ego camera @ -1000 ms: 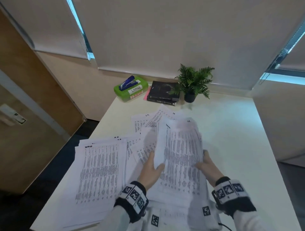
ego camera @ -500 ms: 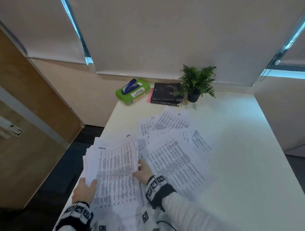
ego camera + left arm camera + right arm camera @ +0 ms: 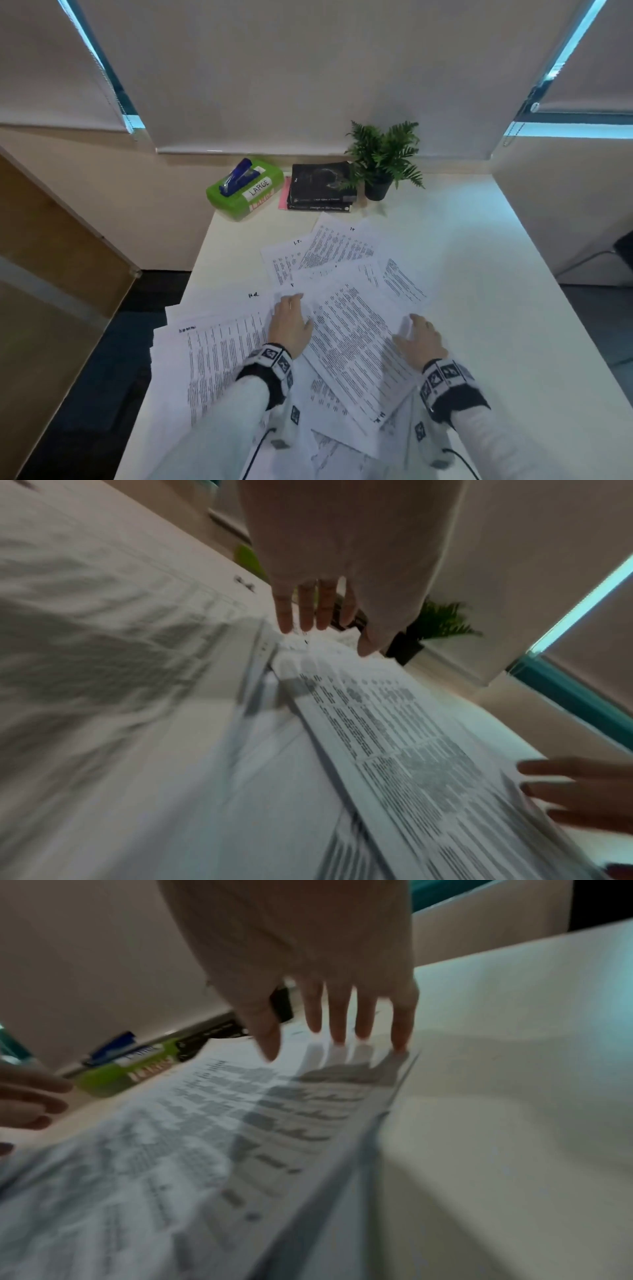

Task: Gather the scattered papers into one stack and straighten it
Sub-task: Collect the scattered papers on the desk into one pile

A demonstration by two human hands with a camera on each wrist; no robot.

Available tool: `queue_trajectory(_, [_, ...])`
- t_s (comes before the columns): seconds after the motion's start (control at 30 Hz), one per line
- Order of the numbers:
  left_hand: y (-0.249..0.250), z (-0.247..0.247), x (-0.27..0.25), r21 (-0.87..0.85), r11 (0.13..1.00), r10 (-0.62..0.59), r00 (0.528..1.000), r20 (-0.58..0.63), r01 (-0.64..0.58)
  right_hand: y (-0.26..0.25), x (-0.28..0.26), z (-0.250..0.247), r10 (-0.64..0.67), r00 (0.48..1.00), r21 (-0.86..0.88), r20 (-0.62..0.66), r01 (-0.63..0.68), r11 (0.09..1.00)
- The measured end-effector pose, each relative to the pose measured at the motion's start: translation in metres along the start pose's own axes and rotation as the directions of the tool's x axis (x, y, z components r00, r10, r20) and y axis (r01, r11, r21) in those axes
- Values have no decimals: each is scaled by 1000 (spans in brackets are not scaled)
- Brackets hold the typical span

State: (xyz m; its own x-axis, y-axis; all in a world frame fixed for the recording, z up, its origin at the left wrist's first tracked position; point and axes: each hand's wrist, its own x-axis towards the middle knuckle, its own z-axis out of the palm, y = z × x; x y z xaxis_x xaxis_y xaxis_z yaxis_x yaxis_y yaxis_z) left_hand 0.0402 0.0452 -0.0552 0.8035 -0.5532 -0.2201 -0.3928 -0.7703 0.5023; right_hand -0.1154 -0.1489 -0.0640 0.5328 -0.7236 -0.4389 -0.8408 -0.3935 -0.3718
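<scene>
Still scattered: both hands flat over the papers

Across the white table (image 3: 479, 274), printed papers (image 3: 352, 342) lie fanned and overlapping at different angles, not squared into one stack. A thicker pile (image 3: 219, 356) sits at the near left, its edges roughly aligned, while a tilted bundle crosses the middle and a few loose sheets (image 3: 335, 246) spread toward the far end.

The left hand (image 3: 289, 325) is laid on the seam between the left pile and the tilted bundle, fingers (image 3: 304, 607) straight and close together, tips down at the paper's corner; it grips nothing. The right hand (image 3: 419, 339) is at the right edge of the tilted bundle with fingers (image 3: 363, 1015) spread and extended, the tips at or just above the sheet's margin; motion blur in the wrist view hides whether they actually press it. It too holds nothing.

At the far end of the table stand a green box (image 3: 245, 192) labelled LARGE with a blue stapler (image 3: 238, 176) on top, two dark books (image 3: 320, 186) stacked beside it, and a small potted fern (image 3: 383, 161) just right of the books.
</scene>
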Motion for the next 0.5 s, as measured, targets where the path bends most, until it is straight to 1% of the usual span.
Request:
queue_trajectory(0.07, [1,3,22,114,992,-58,994,88,47,7,4,-1,-21,998,-36,59,23,999])
queue_trajectory(0.13, [-2,5,36,211,973,-121,984,129,92,15,5,0,-49,998,-22,45,50,999])
queue_trajectory(0.17, [-3,6,39,250,964,-126,983,135,89,18,4,0,-46,998,-24,41,47,999])
queue_trajectory(0.3, [-4,6,43,345,938,-97,987,129,47,21,4,-5,-40,995,-12,97,41,999])
queue_trajectory(0.37, [-2,2,44,358,934,-44,995,92,9,24,7,-10,-2,993,46,120,-3,999])
queue_trajectory(0.4, [-1,0,44,325,946,-8,997,82,-19,28,9,-13,31,993,86,110,-41,995])
queue_trajectory(0.43, [1,-4,44,242,969,34,997,69,-50,31,9,-16,80,993,145,85,-92,985])
queue_trajectory(0.47, [2,-7,44,117,991,56,997,53,-62,37,10,-20,135,990,234,47,-142,962])
queue_trajectory(0.5, [2,-12,43,-43,998,48,999,23,-47,42,11,-22,190,982,348,6,-180,920])
